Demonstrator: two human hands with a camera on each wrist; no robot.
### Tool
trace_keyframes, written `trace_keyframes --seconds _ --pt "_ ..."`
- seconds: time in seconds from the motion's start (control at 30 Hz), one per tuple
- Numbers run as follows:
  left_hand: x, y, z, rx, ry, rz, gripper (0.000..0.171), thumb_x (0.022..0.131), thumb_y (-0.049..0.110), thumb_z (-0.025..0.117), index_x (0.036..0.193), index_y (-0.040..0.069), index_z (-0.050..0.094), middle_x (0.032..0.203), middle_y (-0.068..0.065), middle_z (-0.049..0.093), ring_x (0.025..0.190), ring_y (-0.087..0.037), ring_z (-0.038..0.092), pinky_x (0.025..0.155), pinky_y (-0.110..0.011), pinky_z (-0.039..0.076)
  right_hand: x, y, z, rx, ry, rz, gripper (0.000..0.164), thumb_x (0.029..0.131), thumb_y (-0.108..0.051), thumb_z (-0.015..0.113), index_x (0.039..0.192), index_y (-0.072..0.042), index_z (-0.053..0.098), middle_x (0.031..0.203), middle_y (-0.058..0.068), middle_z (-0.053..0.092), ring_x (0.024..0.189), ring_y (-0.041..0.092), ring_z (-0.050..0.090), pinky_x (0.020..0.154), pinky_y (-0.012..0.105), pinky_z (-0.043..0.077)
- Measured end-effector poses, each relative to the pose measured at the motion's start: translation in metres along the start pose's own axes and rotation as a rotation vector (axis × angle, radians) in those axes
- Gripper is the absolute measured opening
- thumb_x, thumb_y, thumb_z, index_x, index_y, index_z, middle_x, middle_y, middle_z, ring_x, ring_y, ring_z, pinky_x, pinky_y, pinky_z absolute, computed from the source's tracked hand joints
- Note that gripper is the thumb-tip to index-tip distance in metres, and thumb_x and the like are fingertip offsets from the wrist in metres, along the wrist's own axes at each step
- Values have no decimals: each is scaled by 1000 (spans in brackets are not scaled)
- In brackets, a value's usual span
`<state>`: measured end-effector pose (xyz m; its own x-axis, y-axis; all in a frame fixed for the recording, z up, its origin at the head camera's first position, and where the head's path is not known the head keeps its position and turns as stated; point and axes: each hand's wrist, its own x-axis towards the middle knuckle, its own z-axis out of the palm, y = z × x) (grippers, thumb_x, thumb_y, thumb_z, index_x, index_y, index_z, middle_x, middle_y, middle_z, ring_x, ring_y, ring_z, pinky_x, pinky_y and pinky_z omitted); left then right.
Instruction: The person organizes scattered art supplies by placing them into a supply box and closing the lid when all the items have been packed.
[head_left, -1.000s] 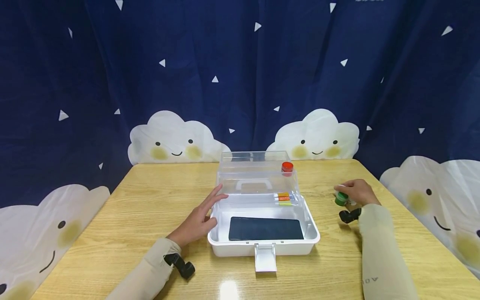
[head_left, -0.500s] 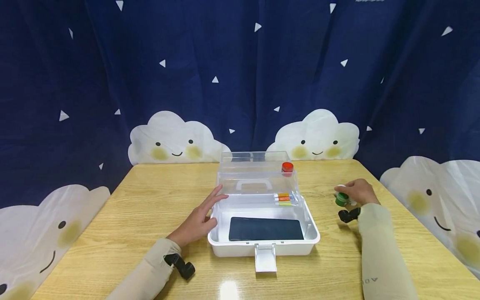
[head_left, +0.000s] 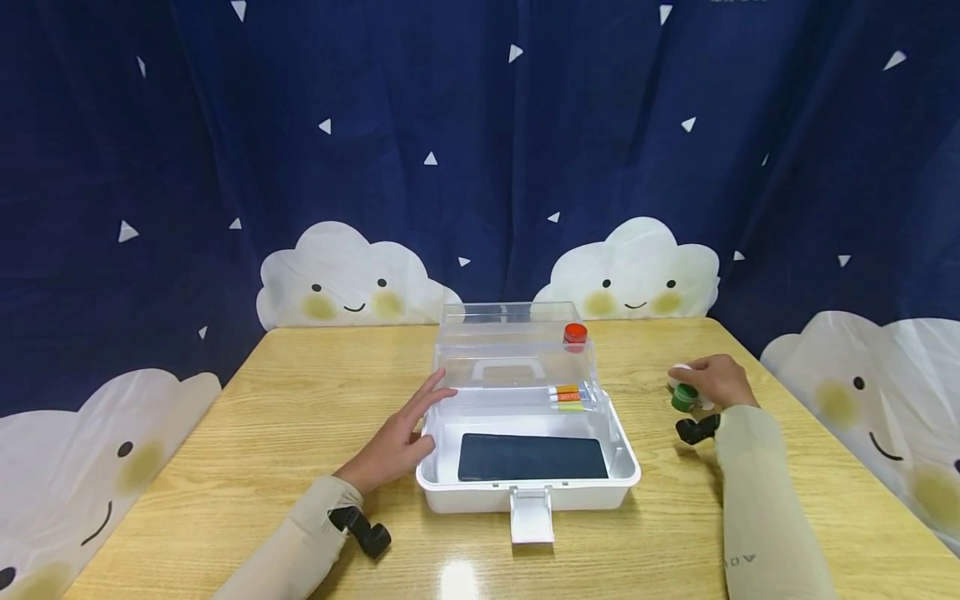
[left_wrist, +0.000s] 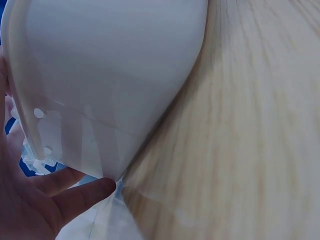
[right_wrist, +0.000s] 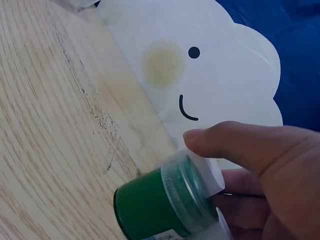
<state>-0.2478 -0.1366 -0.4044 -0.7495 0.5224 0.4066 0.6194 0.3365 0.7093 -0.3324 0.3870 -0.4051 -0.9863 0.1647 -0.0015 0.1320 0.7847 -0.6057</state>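
No legible txt: print (head_left: 741, 560) on R sleeve (head_left: 765, 492) & label (right_wrist: 165, 235) on green jar (right_wrist: 142, 202) unclear.

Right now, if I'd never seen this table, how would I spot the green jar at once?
On the wooden table, find the open white box. Look to its right for the person's right hand; close by it is the small green jar. Its green colour sets it apart from the white item at the hand and the red-topped jar.
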Motion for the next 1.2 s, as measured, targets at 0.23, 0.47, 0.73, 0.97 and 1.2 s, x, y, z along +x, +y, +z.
trace_keyframes --seconds 0.23,0.47,0.73,0.97,1.2 --pt "0 -2 0 -3 1 -3 67 81 -12 48 143 12 43 161 1 12 124 -26 43 51 -21 42 2 -4 4 32 26 11 65 88 -49 62 122 6 61 107 22 65 89 28 61 74 40 50" --pt "0 0 0 -2 -5 -7 66 81 -12 48 143 11 43 161 -1 12 126 -27 42 51 -20 41 2 -8 8 -11 81 -50 65 89 -49 61 122 7 61 119 29 60 99 38 59 80 48 49" --pt "-1 2 -1 9 -6 4 66 81 -11 48 143 10 43 160 -1 13 111 -30 51 49 -19 38 -2 -25 2 -12 131 -115 60 89 -49 62 118 3 65 120 26 61 101 42 59 81 51 48" --pt "-1 1 -2 1 -6 5 66 81 -11 48 143 10 43 161 -2 13 112 -32 51 49 -20 39 -5 -40 1 5 141 -123 59 89 -50 61 118 1 65 122 25 60 107 42 55 84 52 46" --pt "-1 1 -1 -11 -7 -1 66 81 -11 47 144 10 42 161 0 12 107 -34 53 49 -20 38 -6 -56 1 -12 176 -154 59 89 -50 61 118 2 66 120 25 62 106 41 57 84 52 47"
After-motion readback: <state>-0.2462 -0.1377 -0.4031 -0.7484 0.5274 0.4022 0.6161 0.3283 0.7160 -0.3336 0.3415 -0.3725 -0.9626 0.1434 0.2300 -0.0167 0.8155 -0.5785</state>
